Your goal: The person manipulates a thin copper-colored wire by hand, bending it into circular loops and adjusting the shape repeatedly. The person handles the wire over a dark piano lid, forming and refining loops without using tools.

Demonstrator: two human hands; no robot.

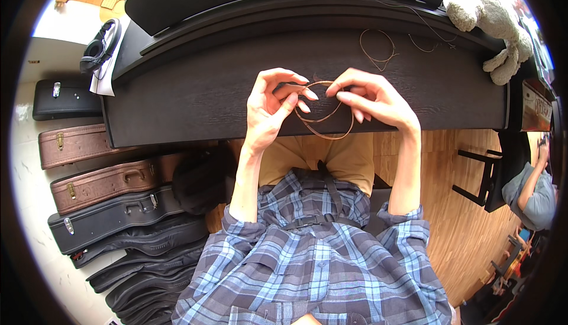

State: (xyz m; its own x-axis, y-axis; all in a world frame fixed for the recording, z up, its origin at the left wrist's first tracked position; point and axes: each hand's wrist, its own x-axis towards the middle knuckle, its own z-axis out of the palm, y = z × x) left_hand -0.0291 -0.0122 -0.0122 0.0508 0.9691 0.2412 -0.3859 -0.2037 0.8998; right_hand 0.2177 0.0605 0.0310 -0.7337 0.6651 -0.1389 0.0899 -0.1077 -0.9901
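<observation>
Copper-coloured coil (334, 138) is held up between the two hands, over the near edge of the black desk (195, 76). Its left side is pinched between the thumb and fingers of the left hand (267, 105), the other fingers being loosely curled; its upper right side is gripped by the thumb and forefinger of the right hand (377, 97). Below both hands, a plaid shirt (319, 266) is worn, crossed by a dark strap (322, 221).

Beyond the right hand, a loose loop of string (393, 47) is laid on the desk. Down and to the left of the left hand, a row of instrument containers is lined up: black soft bags (148, 248), a black hard case (112, 220), a brown case with a handle (106, 186), another brown case (74, 146) and a small black case (68, 99). The hard cases are seen shut, metal latches being fitted on them; the contents of cases and bags are hidden.

Farther off, headphones (97, 54) are placed on white paper up and left of the left hand, and a plush toy (488, 14) is propped up and right of the right hand. Far to its right, another person (528, 198) is partly seen.
</observation>
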